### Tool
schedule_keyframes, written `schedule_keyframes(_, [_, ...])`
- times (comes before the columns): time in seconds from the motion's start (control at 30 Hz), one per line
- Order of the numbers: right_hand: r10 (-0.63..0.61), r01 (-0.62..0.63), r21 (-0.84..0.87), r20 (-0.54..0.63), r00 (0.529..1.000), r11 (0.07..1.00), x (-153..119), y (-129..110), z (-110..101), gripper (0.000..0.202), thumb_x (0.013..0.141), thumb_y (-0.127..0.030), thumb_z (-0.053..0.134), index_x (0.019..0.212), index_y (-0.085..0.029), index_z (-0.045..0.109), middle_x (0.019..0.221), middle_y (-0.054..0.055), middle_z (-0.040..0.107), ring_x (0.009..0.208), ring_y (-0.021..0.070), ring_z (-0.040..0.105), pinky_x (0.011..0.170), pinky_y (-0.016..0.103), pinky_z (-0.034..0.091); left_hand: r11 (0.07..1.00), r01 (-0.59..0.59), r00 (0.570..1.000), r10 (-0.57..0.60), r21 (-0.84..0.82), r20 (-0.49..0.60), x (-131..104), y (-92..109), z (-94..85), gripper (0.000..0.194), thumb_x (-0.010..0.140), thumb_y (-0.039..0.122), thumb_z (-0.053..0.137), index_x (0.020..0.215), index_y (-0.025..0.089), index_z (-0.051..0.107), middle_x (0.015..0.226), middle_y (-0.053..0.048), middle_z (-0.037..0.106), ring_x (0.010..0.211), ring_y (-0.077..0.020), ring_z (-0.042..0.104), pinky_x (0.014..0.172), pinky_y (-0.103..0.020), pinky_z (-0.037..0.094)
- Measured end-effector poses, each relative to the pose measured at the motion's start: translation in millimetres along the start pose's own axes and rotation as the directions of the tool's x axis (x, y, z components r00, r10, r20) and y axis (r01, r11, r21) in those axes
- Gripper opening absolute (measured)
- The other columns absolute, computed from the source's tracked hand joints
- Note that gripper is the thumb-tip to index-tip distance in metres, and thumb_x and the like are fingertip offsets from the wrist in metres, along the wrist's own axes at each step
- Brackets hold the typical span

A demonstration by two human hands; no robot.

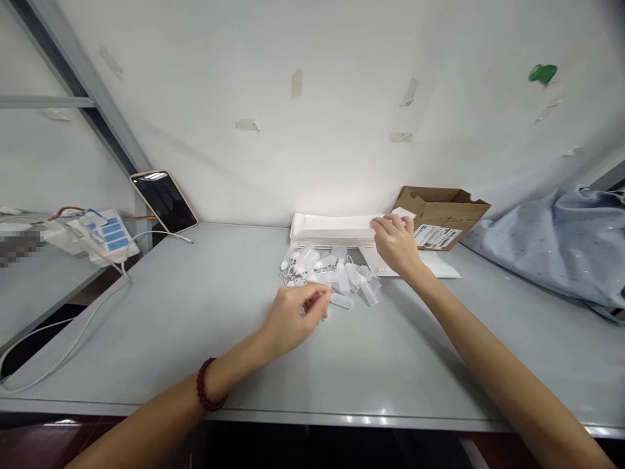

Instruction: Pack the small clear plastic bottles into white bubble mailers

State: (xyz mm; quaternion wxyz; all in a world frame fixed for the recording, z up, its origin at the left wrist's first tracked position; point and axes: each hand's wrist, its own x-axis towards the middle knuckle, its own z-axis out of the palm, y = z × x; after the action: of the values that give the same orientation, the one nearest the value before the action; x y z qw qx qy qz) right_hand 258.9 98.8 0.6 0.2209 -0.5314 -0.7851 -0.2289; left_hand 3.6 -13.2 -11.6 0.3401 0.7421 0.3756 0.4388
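Note:
Small translucent plastic bottles [343, 279] with caps and loops lie heaped in the middle of the table. At the near side of the heap, my left hand [295, 316] is closed in a pinch, with the end of one small plastic bottle [342, 301] at its fingertips. Behind the heap, against the wall, rests a stack of flat white envelopes [332, 227]. My right hand [396, 244] reaches over the right end of this stack, fingers curled on an envelope; its thumb is partly hidden. Another white envelope [442, 266] lies flat beneath my right wrist.
An open cardboard box [439, 215] with a label stands at the back right. Beside it is a light blue cloth bundle [551, 241]. A phone [166, 202] leans on the wall at left, near white cables [120, 267] and a power strip [105, 238].

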Motion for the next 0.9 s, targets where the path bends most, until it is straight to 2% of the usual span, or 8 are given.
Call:
schedule_keyframes(0.13, [0.145, -0.038, 0.278, -0.375, 0.916, 0.960, -16, -3, -16, 0.032, 0.090, -0.009, 0.036, 0.093, -0.023, 0.065, 0.109, 0.009, 0.067, 0.117, 0.0278, 0.053, 0.098, 0.052, 0.038, 0.958, 0.165, 0.915, -0.237, -0.233, -0.326, 12, 6, -19.5, 0.020, 0.087, 0.031, 0.057, 0.081, 0.014, 0.066, 0.060, 0.001, 0.062, 0.047, -0.0087, 0.055, 0.049, -0.020, 0.046])
schedule_keyframes(0.23, [0.289, -0.097, 0.557, -0.268, 0.919, 0.825, -23, -13, -32, 0.026, 0.088, -0.015, 0.042, 0.087, -0.025, 0.066, 0.122, 0.008, 0.060, 0.129, 0.0273, 0.045, 0.101, 0.052, 0.039, 0.952, 0.121, 0.858, -0.243, -0.281, -0.453, 21, 1, -29.8, 0.020, 0.084, 0.033, 0.060, 0.082, 0.014, 0.067, 0.064, 0.001, 0.060, 0.052, -0.0086, 0.054, 0.052, -0.020, 0.046])
schedule_keyframes(0.37, [0.180, -0.189, 0.886, 0.122, 0.976, 0.422, -28, -33, -50, 0.010, 0.081, -0.032, 0.063, 0.082, -0.022, 0.066, 0.135, 0.008, 0.052, 0.124, 0.0273, 0.051, 0.093, 0.045, 0.047, 0.915, 0.285, 0.893, -0.362, -0.286, -0.268, 27, -6, -28.1, 0.034, 0.079, 0.038, 0.067, 0.103, 0.015, 0.066, 0.097, -0.007, 0.068, 0.082, -0.0161, 0.063, 0.058, -0.022, 0.049])
schedule_keyframes(0.43, [-0.032, -0.274, 0.944, 0.284, 0.958, 0.182, -30, -43, -55, 0.018, 0.082, -0.039, 0.064, 0.081, -0.021, 0.065, 0.125, 0.008, 0.059, 0.105, 0.0226, 0.061, 0.080, 0.037, 0.053, 0.878, 0.364, 0.895, -0.422, -0.310, -0.144, 27, -7, -25.4, 0.047, 0.077, 0.039, 0.069, 0.118, 0.017, 0.062, 0.117, -0.010, 0.065, 0.098, -0.0197, 0.063, 0.068, -0.025, 0.052])
schedule_keyframes(0.5, [-0.225, -0.365, 0.929, 0.368, 0.902, 0.056, -33, -51, -57, 0.022, 0.085, -0.041, 0.061, 0.080, -0.020, 0.066, 0.108, 0.006, 0.065, 0.086, 0.0164, 0.065, 0.069, 0.031, 0.053, 0.824, 0.423, 0.888, -0.460, -0.378, -0.009, 26, -6, -25.6, 0.046, 0.077, 0.036, 0.070, 0.119, 0.017, 0.062, 0.116, -0.011, 0.067, 0.100, -0.0209, 0.064, 0.074, -0.028, 0.053])
schedule_keyframes(0.7, [-0.367, -0.542, 0.841, 0.500, 0.785, -0.013, -38, -52, -59, 0.020, 0.081, -0.039, 0.068, 0.089, -0.020, 0.067, 0.102, 0.004, 0.069, 0.080, 0.0150, 0.067, 0.066, 0.028, 0.055, 0.640, 0.672, 0.733, -0.508, -0.371, 0.453, 26, -1, -40.1, 0.014, 0.071, 0.021, 0.070, 0.080, 0.012, 0.074, 0.078, -0.009, 0.074, 0.069, -0.0182, 0.068, 0.061, -0.028, 0.054])
schedule_keyframes(0.8, [-0.306, -0.586, 0.807, 0.579, 0.756, 0.078, -37, -31, -60, 0.028, 0.084, -0.040, 0.064, 0.106, -0.023, 0.068, 0.110, 0.006, 0.070, 0.087, 0.0174, 0.069, 0.072, 0.030, 0.057, 0.656, 0.659, 0.750, -0.537, -0.369, 0.386, 28, -3, -44.7, 0.012, 0.068, 0.019, 0.072, 0.078, 0.013, 0.074, 0.077, -0.008, 0.075, 0.069, -0.0178, 0.069, 0.061, -0.027, 0.054])
schedule_keyframes(0.9, [-0.027, -0.606, 0.795, 0.607, 0.795, 0.019, -34, 11, -57, 0.039, 0.092, -0.045, 0.052, 0.123, -0.022, 0.060, 0.114, 0.011, 0.070, 0.094, 0.0223, 0.070, 0.077, 0.038, 0.058, 0.703, 0.596, 0.795, -0.585, -0.388, 0.162, 30, -8, -50.6, 0.017, 0.066, 0.023, 0.074, 0.080, 0.012, 0.074, 0.073, -0.008, 0.074, 0.067, -0.0200, 0.069, 0.058, -0.028, 0.054])
